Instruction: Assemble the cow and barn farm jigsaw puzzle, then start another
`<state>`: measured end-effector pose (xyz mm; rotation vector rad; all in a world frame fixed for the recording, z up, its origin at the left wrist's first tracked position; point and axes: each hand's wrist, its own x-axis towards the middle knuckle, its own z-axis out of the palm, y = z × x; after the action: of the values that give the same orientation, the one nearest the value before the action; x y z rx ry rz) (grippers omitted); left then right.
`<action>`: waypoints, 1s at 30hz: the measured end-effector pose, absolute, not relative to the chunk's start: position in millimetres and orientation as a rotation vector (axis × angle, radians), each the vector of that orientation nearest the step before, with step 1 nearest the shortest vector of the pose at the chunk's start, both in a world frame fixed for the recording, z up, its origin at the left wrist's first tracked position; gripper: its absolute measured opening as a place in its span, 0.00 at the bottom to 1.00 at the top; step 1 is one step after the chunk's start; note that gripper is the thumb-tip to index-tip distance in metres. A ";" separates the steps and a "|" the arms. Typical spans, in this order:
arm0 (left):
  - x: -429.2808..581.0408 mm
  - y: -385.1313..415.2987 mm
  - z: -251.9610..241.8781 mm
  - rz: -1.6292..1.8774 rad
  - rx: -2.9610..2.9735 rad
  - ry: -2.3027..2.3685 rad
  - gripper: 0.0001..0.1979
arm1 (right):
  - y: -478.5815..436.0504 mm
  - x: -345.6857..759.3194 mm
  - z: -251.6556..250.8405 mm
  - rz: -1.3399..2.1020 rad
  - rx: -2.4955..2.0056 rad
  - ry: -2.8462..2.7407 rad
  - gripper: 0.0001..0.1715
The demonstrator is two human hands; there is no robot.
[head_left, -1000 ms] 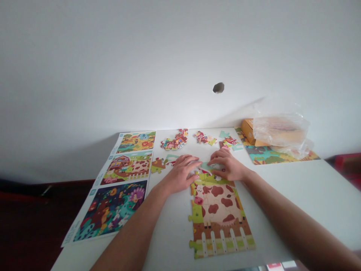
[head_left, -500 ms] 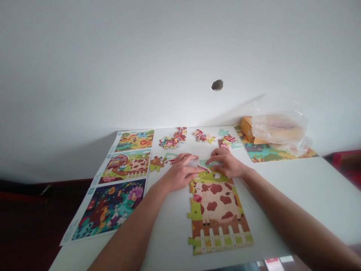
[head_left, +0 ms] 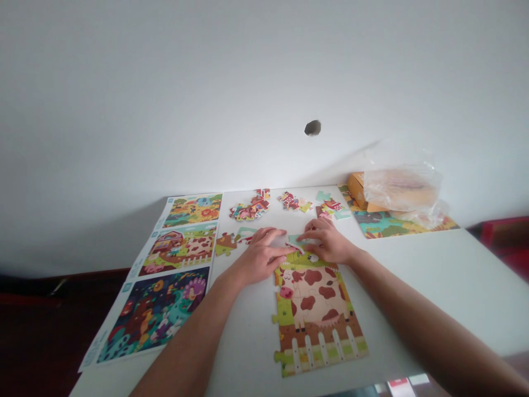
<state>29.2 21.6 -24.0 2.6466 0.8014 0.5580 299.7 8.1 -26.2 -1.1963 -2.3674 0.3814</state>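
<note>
1. Left hand (head_left: 262, 255): half open, fingers loosely bent, index fingertip at a red-and-white piece (head_left: 296, 246) by the top edge of the cow puzzle (head_left: 318, 298). Can't tell if it's actually pinching it.
2. Right hand (head_left: 328, 241): also half curled, fingertips down around that top edge, beside the same piece. Grip's hidden, so can't say either.
3. Versus a second ago: hands are in pretty much the same spot, but that piece looks tipped up now, pale edge showing. It lay flatter before.
4. Counts: one cow puzzle on the bench (head_left: 413, 275), five fence pickets on it, three piece clusters (head_left: 251, 208) at the back, three printed pictures (head_left: 177, 248) at left, one orange box (head_left: 356, 189), one clear bag (head_left: 405, 187).
</note>
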 end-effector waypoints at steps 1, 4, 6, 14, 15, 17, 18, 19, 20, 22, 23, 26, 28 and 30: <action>29.0 21.6 -23.9 0.548 2.642 0.812 0.19 | 7.3 297.8 -26.9 0.359 -1.214 -2.351 0.15; 28.5 21.9 -23.9 0.527 2.623 0.826 0.22 | 6.6 293.0 -27.5 0.291 -1.242 -2.343 0.16; 28.5 22.1 -24.1 0.529 2.624 0.820 0.21 | 7.4 291.9 -25.7 0.254 -1.231 -2.368 0.16; 29.6 22.5 -24.0 0.585 2.650 0.751 0.21 | 9.7 296.0 -17.5 0.328 -1.179 -2.439 0.19; 29.8 22.4 -24.1 0.584 2.647 0.746 0.20 | 9.7 296.1 -17.8 0.343 -1.178 -2.439 0.19; 29.9 22.2 -24.2 0.571 2.641 0.744 0.20 | 10.0 296.0 -18.6 0.372 -1.182 -2.435 0.18; 29.9 22.2 -24.2 0.561 2.639 0.744 0.20 | 10.2 295.8 -18.9 0.385 -1.187 -2.429 0.19; 29.8 22.1 -24.2 0.553 2.638 0.744 0.19 | 10.3 295.6 -19.0 0.399 -1.192 -2.423 0.19; 29.8 21.9 -24.1 0.543 2.638 0.745 0.20 | 10.4 295.4 -19.0 0.414 -1.196 -2.416 0.19; 29.6 21.5 -23.7 0.532 2.642 0.759 0.21 | 10.4 295.1 -18.9 0.449 -1.198 -2.406 0.21; 29.6 21.2 -23.5 0.528 2.645 0.766 0.21 | 10.4 295.1 -19.0 0.462 -1.199 -2.398 0.22; 29.8 20.3 -22.8 0.518 2.648 0.785 0.23 | 10.1 295.1 -20.7 0.480 -1.209 -2.380 0.24; 29.8 20.0 -22.9 0.520 2.647 0.786 0.23 | 10.2 295.1 -22.5 0.486 -1.216 -2.376 0.26; 29.6 19.9 -23.4 0.522 2.644 0.785 0.23 | 10.5 294.9 -23.6 0.493 -1.221 -2.375 0.27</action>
<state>29.6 19.9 -23.4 2.6445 0.7850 0.5216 294.9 10.5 -23.6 -1.2207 -2.3751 0.4928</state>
